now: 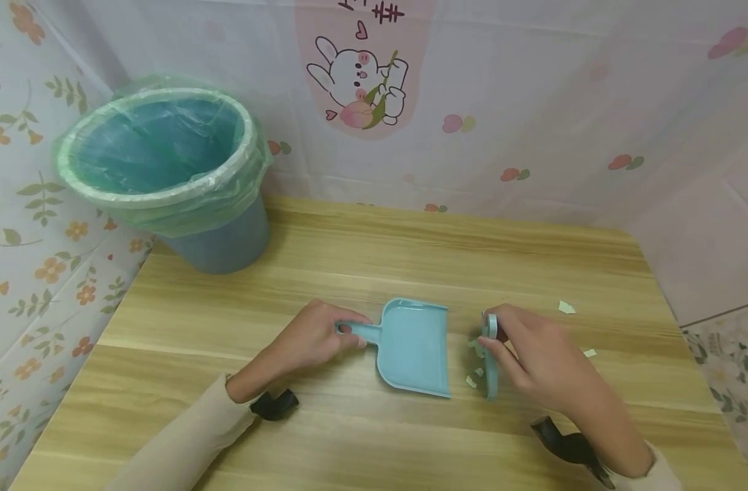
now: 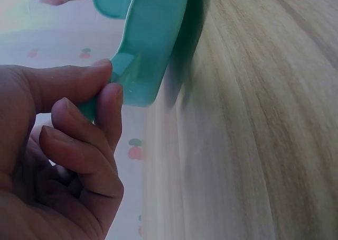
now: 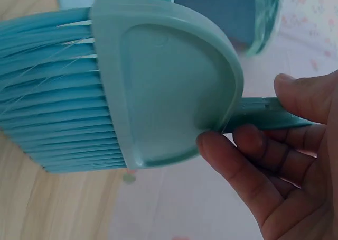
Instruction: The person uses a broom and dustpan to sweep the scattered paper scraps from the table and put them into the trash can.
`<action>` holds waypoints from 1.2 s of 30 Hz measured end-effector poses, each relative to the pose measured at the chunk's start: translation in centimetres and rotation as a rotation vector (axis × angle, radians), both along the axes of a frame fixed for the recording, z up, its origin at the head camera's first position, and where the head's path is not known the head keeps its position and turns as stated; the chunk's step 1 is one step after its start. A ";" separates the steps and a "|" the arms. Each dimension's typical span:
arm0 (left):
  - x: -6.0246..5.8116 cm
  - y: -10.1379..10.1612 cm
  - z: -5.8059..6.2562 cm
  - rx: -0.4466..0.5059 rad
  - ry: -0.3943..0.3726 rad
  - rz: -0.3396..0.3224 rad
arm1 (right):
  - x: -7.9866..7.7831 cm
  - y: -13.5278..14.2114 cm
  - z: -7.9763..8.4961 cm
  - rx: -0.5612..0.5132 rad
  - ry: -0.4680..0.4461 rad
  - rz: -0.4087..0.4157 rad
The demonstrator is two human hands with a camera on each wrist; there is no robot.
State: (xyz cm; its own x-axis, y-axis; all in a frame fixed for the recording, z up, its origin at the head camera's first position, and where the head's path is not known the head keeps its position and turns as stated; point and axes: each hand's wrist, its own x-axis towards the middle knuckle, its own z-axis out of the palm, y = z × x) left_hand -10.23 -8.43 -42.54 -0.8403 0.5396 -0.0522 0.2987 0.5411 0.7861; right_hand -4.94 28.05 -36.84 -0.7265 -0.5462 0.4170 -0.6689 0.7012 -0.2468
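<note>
My left hand [image 1: 315, 334] pinches the handle of a light blue dustpan [image 1: 413, 344] between thumb and forefinger. The pan's open edge faces right, toward the brush. In my right hand [image 1: 545, 354] is a small blue hand brush [image 1: 491, 358], held by its handle. Its bristles [image 3: 58, 97] point down to the table, and the right wrist view shows them from the side. Small pale paper scraps [image 1: 471, 382] lie by the bristles, between brush and dustpan. The dustpan [image 2: 153, 44] shows side-on in the left wrist view, low over the wood.
Two more paper scraps, one a larger piece [image 1: 566, 307], lie right of the brush. At the back left stands a blue bin [image 1: 226, 239] lined with a green bag [image 1: 253, 164]. A printed curtain [image 1: 502, 102] hangs behind the wooden table [image 1: 374, 259].
</note>
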 end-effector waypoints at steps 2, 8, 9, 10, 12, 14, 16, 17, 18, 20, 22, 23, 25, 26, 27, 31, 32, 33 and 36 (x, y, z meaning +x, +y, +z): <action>0.0 0.0 0.1 0.001 -0.005 -0.001 | -0.2 -0.7 0.0 -0.018 0.001 0.014; 0.1 0.0 0.2 0.001 -0.002 -0.005 | -0.9 -2.0 -0.2 -0.060 -0.008 0.039; 0.1 0.0 0.2 0.003 -0.002 -0.007 | -0.9 -2.1 -0.2 -0.065 -0.010 0.043; 0.1 0.0 0.2 0.004 -0.003 -0.007 | -1.0 -2.2 -0.3 -0.068 -0.008 0.045; 0.1 -0.1 0.2 0.004 -0.003 -0.010 | -1.1 -2.4 -0.3 -0.081 -0.009 0.052; 0.1 -0.1 0.2 0.003 -0.002 -0.013 | -1.2 -2.5 -0.4 -0.098 -0.014 0.060; 0.0 -0.1 0.2 0.001 -0.004 -0.013 | -1.1 -2.5 -0.4 -0.120 -0.020 0.064; 0.0 -0.1 0.2 0.000 -0.004 -0.013 | -1.1 -2.5 -0.4 -0.133 -0.020 0.065; 0.0 -0.1 0.2 0.000 -0.005 -0.014 | -1.1 -2.5 -0.3 -0.144 -0.017 0.063; 0.0 -0.1 0.2 0.000 -0.009 -0.016 | -1.1 -2.3 -0.1 -0.157 -0.003 0.050; -0.1 -0.1 0.3 0.000 -0.011 -0.020 | -1.1 -2.0 0.2 -0.157 0.016 0.038; -0.1 -0.1 0.3 -0.001 -0.011 -0.020 | -1.1 -1.8 0.3 -0.152 0.023 0.035; -0.1 -0.1 0.3 0.000 -0.012 -0.023 | -1.2 -1.4 0.5 -0.133 0.034 0.033; -0.1 -0.1 0.4 0.000 -0.012 -0.024 | -1.3 -1.3 0.5 -0.123 0.035 0.037; -0.1 -0.1 0.4 0.000 -0.012 -0.024 | -1.3 -1.1 0.4 -0.108 0.034 0.035; -0.1 -0.1 0.3 0.004 -0.014 -0.025 | -1.3 -1.1 -0.1 -0.081 0.018 0.037; -0.1 -0.1 0.3 0.005 -0.017 -0.024 | -1.2 -1.1 -0.2 -0.080 0.012 0.037; -0.1 -0.2 0.2 0.007 -0.020 -0.023 | -1.2 -1.3 -0.3 -0.082 0.006 0.040; -0.1 -0.2 0.1 0.013 -0.028 -0.023 | -1.3 -1.8 -0.5 -0.100 -0.014 0.060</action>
State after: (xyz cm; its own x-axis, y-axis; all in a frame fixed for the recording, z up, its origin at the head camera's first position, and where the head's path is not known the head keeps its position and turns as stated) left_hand -10.29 -8.63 -42.45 -0.8259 0.5596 -0.0683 0.2886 0.5239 0.8014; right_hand -6.24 26.27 -37.34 -0.6998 -0.5453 0.4615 -0.7050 0.6315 -0.3229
